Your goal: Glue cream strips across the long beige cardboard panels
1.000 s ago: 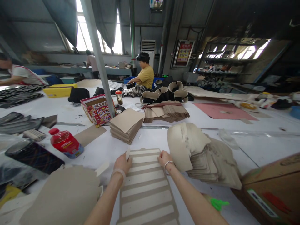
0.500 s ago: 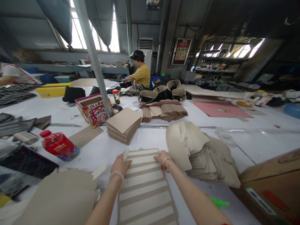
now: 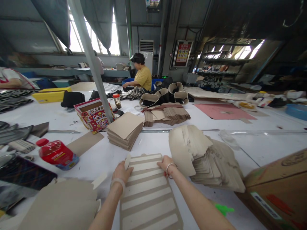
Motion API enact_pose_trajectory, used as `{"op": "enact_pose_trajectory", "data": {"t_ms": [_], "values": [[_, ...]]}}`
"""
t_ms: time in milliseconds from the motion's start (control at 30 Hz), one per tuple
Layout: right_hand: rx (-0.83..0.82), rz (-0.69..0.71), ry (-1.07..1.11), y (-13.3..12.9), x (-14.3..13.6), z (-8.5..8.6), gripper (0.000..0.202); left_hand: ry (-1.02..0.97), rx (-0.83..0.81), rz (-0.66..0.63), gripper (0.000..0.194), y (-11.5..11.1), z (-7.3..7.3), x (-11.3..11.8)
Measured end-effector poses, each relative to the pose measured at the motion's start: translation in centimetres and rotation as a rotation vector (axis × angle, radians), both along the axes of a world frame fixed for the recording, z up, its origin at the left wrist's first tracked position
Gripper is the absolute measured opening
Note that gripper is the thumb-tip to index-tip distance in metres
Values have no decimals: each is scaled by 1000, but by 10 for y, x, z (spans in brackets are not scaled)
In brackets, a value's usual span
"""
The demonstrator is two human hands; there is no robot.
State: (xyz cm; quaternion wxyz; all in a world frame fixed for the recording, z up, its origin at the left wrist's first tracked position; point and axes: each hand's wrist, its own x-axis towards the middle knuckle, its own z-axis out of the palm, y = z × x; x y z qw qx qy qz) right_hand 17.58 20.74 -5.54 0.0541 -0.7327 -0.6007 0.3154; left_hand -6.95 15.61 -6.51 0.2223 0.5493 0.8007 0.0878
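Observation:
A beige cardboard panel point(image 3: 146, 193) lies lengthwise before me, with several white strips point(image 3: 148, 181) across it. At its upper left edge is my left hand point(image 3: 122, 175), fingers bent and thumb over the edge. A small white strip point(image 3: 128, 160) sticks up from those fingers. My right hand point(image 3: 166, 164) is closed on the upper right edge of the panel, thumb on top by the end of a white strip; its other fingertips are partly hidden. Grey-beige cut sheets point(image 3: 59, 204) lie left of my left forearm, and a fanned pile of cut cardboard pieces point(image 3: 203, 156) sits beside my right hand.
Beyond the panel stand a stack of cardboard sheets point(image 3: 126, 129) and a metal post point(image 3: 92, 60). A red bottle point(image 3: 57, 154) lies at left, a carton point(image 3: 278, 191) at right. Across the table, a person in a yellow shirt point(image 3: 143, 77) handles dark pieces.
The view has shifted slightly. Both hands remain at the panel's upper edges, with little movement. The person in yellow has drawn their arm in a little.

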Motion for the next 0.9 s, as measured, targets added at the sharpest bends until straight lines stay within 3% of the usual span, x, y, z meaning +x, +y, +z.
{"op": "enact_pose_trajectory", "data": {"t_ms": [267,400,500,600,733,833,900], "values": [[5,54,-11,-1,6,-11,22,-7,18,-6,40,-1,-5,-1],[73,67,-59,-11,6,-4,14,-15,39,-1,36,-3,-3,0],[227,106,-129,-22,-4,7,21,-22,50,11,36,-4,1,2],[479,280,-190,-31,-22,9,42,-28,49,20,36,-5,1,3],[501,487,-210,-38,-41,-12,71,-26,30,22,38,-6,-2,3],[465,501,-235,-42,-43,-33,74,-29,16,15,38,-5,1,3],[447,515,-240,-42,-41,-40,76,-40,7,16,35,-4,13,5]]}}
